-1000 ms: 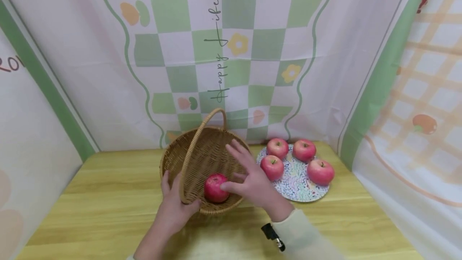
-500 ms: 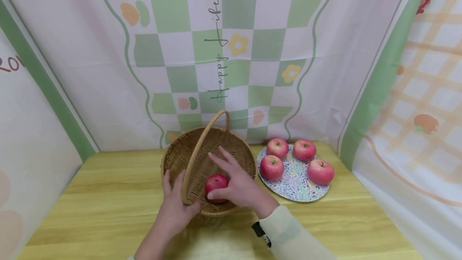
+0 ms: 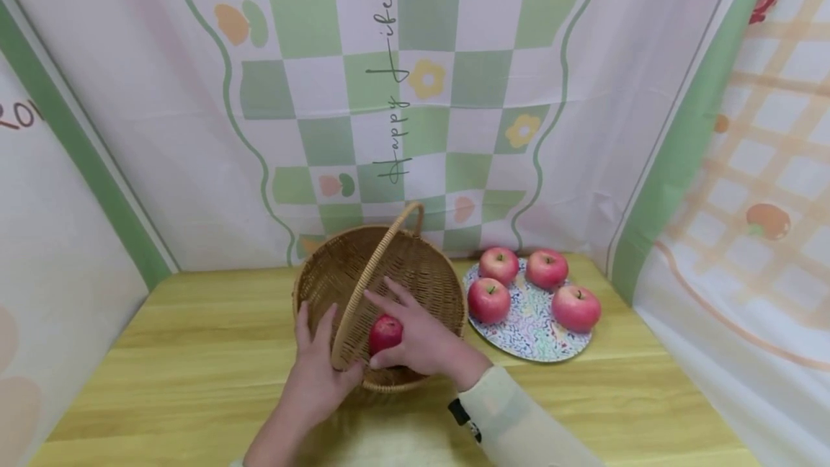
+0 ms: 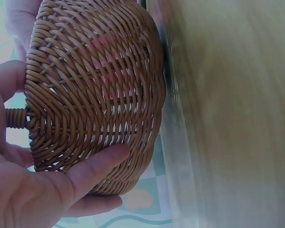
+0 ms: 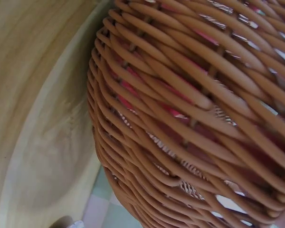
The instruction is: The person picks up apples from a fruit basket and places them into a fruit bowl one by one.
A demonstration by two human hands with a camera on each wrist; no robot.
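A wicker basket (image 3: 326,265) with an arched handle (image 3: 369,272) stands on the table. My left hand (image 3: 316,373) grips its left rim at the handle's base, and in the left wrist view the fingers (image 4: 97,168) lie along the woven outside. Inside the basket, near its front, a red apple (image 3: 386,334) is held by my right hand (image 3: 424,337), thumb in front and fingers reaching over it. In the right wrist view the basket wall (image 5: 171,109) fills most of the picture, and only bits of red show through the weave.
To the right of the basket, a speckled plate (image 3: 532,330) carries several apples, one of them at its right edge (image 3: 576,309). Both stand on a wood-grain table (image 3: 194,366). A patterned cloth (image 3: 428,34) hangs right behind.
My right hand has moved left and closed round the apple in the basket. The basket has turned and shifted slightly right, with my left hand on its rim. The plate has stayed put.
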